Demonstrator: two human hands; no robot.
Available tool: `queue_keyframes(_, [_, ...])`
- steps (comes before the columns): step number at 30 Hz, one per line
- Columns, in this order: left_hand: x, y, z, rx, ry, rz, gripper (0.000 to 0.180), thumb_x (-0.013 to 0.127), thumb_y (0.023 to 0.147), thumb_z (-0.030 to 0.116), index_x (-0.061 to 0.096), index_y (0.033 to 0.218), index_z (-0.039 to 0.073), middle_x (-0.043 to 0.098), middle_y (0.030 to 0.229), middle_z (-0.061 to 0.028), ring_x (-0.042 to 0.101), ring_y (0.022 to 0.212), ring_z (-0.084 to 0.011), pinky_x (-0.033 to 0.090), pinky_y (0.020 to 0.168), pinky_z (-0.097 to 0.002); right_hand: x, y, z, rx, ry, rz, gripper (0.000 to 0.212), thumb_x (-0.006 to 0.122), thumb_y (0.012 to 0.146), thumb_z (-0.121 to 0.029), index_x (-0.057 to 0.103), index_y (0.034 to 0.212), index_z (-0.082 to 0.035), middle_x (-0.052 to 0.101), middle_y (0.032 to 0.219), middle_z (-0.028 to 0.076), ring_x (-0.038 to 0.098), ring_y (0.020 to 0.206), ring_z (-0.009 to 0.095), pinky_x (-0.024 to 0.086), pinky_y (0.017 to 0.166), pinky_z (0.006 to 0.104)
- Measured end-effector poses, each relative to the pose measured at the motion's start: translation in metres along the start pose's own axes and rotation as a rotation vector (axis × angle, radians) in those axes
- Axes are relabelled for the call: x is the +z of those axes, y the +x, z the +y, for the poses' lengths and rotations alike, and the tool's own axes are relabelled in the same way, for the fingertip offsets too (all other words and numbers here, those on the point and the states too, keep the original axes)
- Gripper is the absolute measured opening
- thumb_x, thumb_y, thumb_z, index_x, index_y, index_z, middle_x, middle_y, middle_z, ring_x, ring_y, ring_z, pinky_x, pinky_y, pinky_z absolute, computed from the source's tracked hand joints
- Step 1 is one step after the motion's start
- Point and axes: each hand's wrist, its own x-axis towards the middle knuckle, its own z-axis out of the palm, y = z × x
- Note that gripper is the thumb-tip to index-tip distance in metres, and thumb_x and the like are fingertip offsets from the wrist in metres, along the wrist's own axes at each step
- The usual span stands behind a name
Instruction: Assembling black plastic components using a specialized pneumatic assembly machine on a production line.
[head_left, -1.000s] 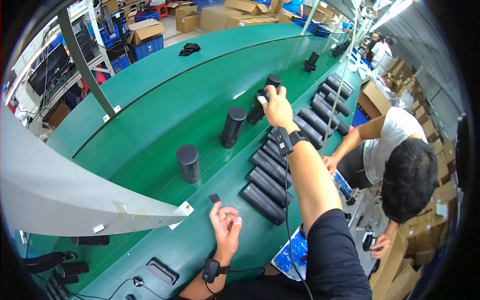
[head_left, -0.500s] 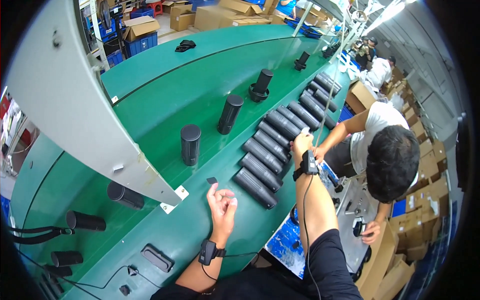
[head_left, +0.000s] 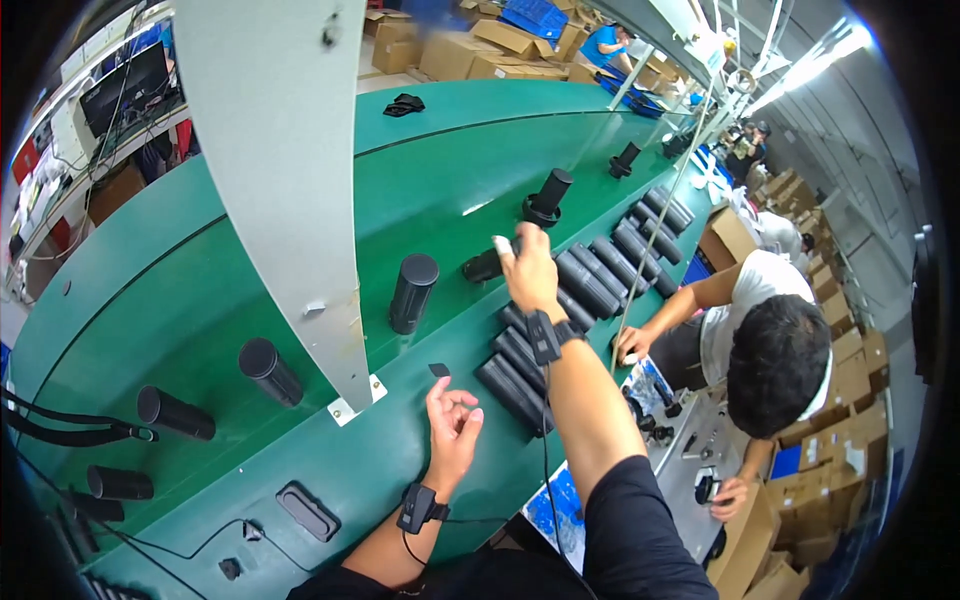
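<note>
My right hand (head_left: 530, 272) reaches over to the darker green strip, its fingers closed round a black ribbed cylinder (head_left: 482, 267) that lies tilted there, partly hidden by the hand. Close to my body, my left hand (head_left: 455, 435) hovers palm up over the green tabletop (head_left: 390, 450), fingers loosely curled and apart, with nothing in them. A small dark flat piece (head_left: 439, 370) lies just beyond its fingertips. Another black cylinder (head_left: 412, 292) stands upright left of my right hand. Beyond my fingers is a cylinder with a round collar (head_left: 547, 198). Beneath my right wrist, several cylinders (head_left: 590, 282) lie side by side.
A grey upright post (head_left: 290, 180) is bolted to the tabletop on the left. More cylinders (head_left: 268, 370) stand beyond it. A black oblong case (head_left: 308, 511) and thin cables lie at the near left. A co-worker (head_left: 775, 330) sits at the right beside a metal work surface.
My right hand has moved left from the row of lying cylinders onto a cylinder that stood upright, which is now tilted. The left hand keeps its place. The view has shifted.
</note>
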Motion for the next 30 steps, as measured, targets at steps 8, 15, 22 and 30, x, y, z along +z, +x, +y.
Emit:
queue_keyframes(8, [0.004,-0.002,0.005,-0.033,-0.007,-0.008,0.074,0.06,0.099,-0.005,0.024,0.161,0.009,0.055,0.12,-0.0083,0.049,0.08,-0.006,0.043,0.07,-0.0204,-0.051,-0.062,0.121,0.83,0.502,0.433,0.05,0.057,0.109,-0.046,0.056,0.129,-0.001,0.07,0.11,0.024,0.07,0.107,0.039,0.055,0.097,0.0535])
queue_keyframes(15, [0.004,-0.004,0.003,-0.012,-0.002,-0.014,0.074,0.06,0.099,-0.005,0.023,0.161,0.008,0.055,0.12,-0.0086,0.049,0.08,-0.006,0.044,0.07,-0.021,-0.08,-0.092,0.087,0.708,0.366,0.33,0.052,0.059,0.108,-0.041,0.057,0.135,0.003,0.066,0.121,0.026,0.066,0.113,0.043,0.052,0.103,0.0537])
queue_keyframes(22, [-0.005,-0.002,-0.003,0.013,0.021,-0.001,0.074,0.06,0.098,-0.006,0.024,0.161,0.008,0.055,0.12,-0.0087,0.051,0.082,-0.0069,0.045,0.071,-0.0214,-0.057,-0.068,-0.099,-0.301,0.106,-0.149,0.06,0.076,0.097,-0.035,0.055,0.145,-0.006,0.054,0.147,0.026,0.061,0.127,0.047,0.053,0.102,0.0504])
queue_keyframes(30, [-0.004,-0.004,-0.011,0.026,0.066,0.024,0.075,0.061,0.098,-0.009,0.024,0.16,0.007,0.056,0.12,-0.0107,0.053,0.082,-0.008,0.047,0.071,-0.0224,-0.004,-0.07,-0.1,-0.069,0.046,-0.252,0.062,0.08,0.095,-0.036,0.052,0.142,-0.008,0.062,0.135,0.028,0.066,0.117,0.046,0.057,0.092,0.0517])
